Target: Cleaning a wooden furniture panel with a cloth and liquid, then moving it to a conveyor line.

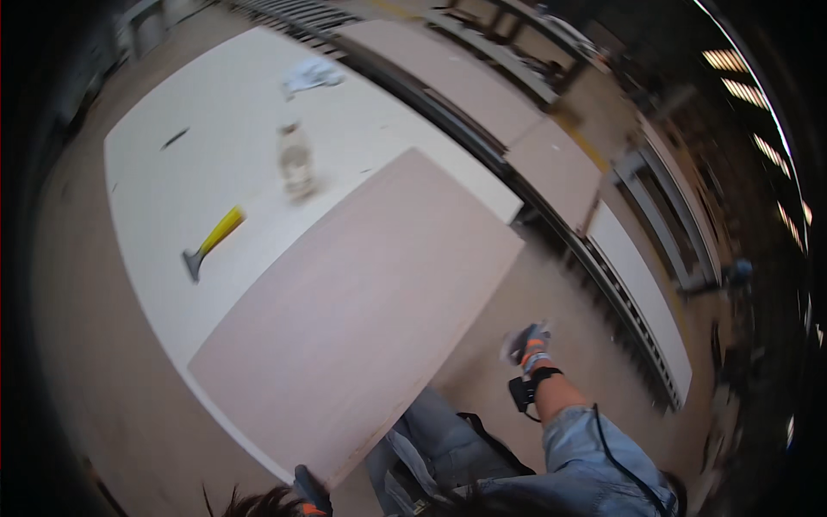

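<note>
A large pinkish-grey board [345,302] lies on a white table-like panel [185,207], its near edge sticking out toward my body. At the board's near left corner is my left hand [312,493] in a dark glove with orange. It appears closed on the edge, one finger on top and the rest hidden. Out to the right, my right hand [527,345] hangs over the floor beside the board, gloved in grey and orange. Motion blur smears its fingers, so whether it holds the pale patch beside it is unclear. A hammer [215,241] with a yellow handle lies on the panel.
A clear bottle [295,164], a crumpled cloth [312,76] and a thin dark tool [176,138] are on the white panel. Along its far right side runs a roller conveyor [551,224] carrying more pinkish boards [465,86]. A grey frame [668,207] stands beyond.
</note>
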Demonstrator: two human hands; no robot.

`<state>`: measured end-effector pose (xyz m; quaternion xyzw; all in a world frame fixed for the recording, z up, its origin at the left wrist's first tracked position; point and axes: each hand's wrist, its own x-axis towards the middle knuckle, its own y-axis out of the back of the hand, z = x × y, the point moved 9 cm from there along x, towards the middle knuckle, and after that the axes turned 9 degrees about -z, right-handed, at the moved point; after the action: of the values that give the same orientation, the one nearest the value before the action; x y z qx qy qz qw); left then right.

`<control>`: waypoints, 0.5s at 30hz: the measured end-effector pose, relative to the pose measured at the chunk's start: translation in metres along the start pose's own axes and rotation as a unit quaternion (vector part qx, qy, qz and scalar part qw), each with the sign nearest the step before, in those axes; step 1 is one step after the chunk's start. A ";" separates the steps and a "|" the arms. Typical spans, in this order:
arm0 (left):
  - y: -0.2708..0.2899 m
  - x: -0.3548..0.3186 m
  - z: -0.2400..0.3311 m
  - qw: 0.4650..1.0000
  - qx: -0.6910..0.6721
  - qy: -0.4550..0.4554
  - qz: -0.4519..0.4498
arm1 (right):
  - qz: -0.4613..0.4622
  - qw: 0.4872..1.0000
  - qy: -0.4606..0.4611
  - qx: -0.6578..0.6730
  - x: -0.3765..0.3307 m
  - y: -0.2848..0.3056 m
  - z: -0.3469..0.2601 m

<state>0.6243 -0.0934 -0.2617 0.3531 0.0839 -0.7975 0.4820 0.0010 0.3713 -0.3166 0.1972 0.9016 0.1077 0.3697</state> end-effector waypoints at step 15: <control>-0.080 -0.069 0.051 0.963 0.269 0.030 -0.009 | -0.431 0.850 -0.138 0.270 -0.151 -0.198 0.020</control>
<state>0.5529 -0.0267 -0.1969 0.4931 -0.1160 -0.7837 0.3596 0.0586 0.1286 -0.3037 -0.1059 0.8291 -0.3387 0.4319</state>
